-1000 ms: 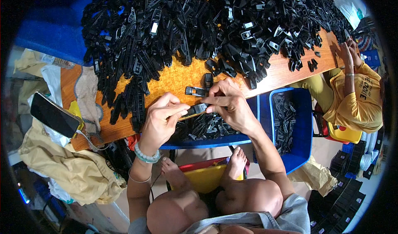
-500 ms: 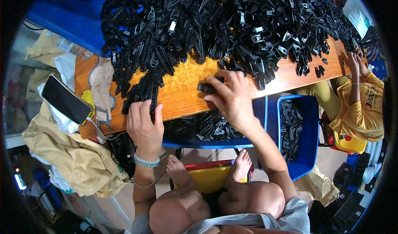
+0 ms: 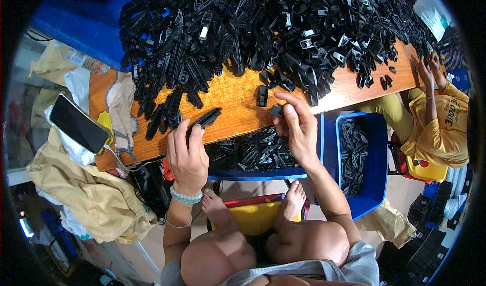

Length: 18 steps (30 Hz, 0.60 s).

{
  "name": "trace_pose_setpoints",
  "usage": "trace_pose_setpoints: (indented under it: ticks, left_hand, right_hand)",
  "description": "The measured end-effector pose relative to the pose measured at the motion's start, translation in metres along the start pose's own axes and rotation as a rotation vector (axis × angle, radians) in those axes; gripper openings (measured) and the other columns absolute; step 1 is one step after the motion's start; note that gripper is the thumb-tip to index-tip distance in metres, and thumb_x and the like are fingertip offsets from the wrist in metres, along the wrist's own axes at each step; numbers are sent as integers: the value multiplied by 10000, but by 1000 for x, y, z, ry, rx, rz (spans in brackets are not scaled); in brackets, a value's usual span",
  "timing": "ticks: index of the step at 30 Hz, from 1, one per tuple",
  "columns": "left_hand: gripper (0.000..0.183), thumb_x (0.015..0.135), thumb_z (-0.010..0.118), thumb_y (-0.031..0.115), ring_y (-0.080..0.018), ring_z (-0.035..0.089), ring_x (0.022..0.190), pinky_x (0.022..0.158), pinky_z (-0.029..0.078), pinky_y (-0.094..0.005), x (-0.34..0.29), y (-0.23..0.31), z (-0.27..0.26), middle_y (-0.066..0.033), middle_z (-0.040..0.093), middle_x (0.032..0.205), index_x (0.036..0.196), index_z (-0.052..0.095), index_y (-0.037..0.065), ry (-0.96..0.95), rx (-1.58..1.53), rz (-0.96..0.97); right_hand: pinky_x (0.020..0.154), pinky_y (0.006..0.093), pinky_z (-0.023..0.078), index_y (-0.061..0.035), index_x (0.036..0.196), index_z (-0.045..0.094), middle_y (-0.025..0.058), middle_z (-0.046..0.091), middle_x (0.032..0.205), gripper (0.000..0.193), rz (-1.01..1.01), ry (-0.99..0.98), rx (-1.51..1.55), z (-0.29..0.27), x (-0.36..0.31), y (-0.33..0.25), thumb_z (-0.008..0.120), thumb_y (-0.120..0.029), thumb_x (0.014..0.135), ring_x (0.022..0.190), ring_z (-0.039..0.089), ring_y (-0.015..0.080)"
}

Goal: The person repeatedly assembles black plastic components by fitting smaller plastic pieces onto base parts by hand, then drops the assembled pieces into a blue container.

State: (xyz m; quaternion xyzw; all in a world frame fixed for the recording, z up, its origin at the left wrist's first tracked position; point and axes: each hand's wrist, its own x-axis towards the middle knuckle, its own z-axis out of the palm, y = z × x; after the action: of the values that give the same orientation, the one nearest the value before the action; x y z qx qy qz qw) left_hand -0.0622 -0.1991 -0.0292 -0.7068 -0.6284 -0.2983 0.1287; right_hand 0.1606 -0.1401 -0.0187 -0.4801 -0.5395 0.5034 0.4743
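My left hand (image 3: 188,153) is closed at the table's near edge, with a long black plastic piece (image 3: 207,117) between thumb and fingers, its tapered end pointing right. To its right, my right hand (image 3: 298,126) pinches a small dark plastic piece (image 3: 276,110) between thumb and index finger, just over the edge. A short black plastic part (image 3: 261,95) lies on the wooden tabletop (image 3: 233,104) beyond that hand. Behind both hands spreads a big heap of black plastic parts (image 3: 238,28), long ridged ones at the left and shorter ones at the right.
Below the table edge sits a blue bin (image 3: 253,173) of black parts, and another blue bin (image 3: 374,177) stands to the right. At the left lie a phone (image 3: 80,123), a cloth (image 3: 120,104) and brown paper (image 3: 93,195). A person in yellow (image 3: 440,126) sits at far right.
My left hand has lifted a long piece away from the heap and shifted right. My right hand has left one short part on the table, drawn back and now pinches a small piece.
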Motion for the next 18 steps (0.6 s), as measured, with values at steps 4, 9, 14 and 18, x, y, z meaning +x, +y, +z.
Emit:
trace_pose_setpoints:
  ticks: [4,9,14,18]
  left_hand:
    - [172,844,669,-13,-335,622,919,773,518,-413,-2,5,-3,-172,609,1087,1013,642,-9,-18,-224,-42]
    - [230,826,678,-39,-223,587,778,599,454,-287,18,12,-19,-126,615,1037,1047,634,5,-88,-448,-173]
    - [461,812,594,-63,-301,540,896,810,455,-399,57,27,-13,-140,586,1004,1263,512,-19,-308,-245,253]
    - [439,833,654,34,-307,560,924,808,482,-414,58,35,18,-137,586,1012,1251,527,-3,-416,-332,312]
  right_hand:
    - [472,177,362,-42,1173,631,-22,591,715,271,130,-44,222,-11,0,7,490,-228,1037,541,488,35]
    - [518,195,382,-17,1293,576,32,623,806,332,191,-178,198,-11,3,5,537,-191,1013,610,512,64]
    - [539,195,405,-14,1329,547,38,633,832,368,145,-94,148,-8,3,8,585,-123,980,644,534,62]
    - [544,199,444,7,1283,564,55,655,855,337,223,-78,39,-12,5,2,602,-98,965,647,583,80]
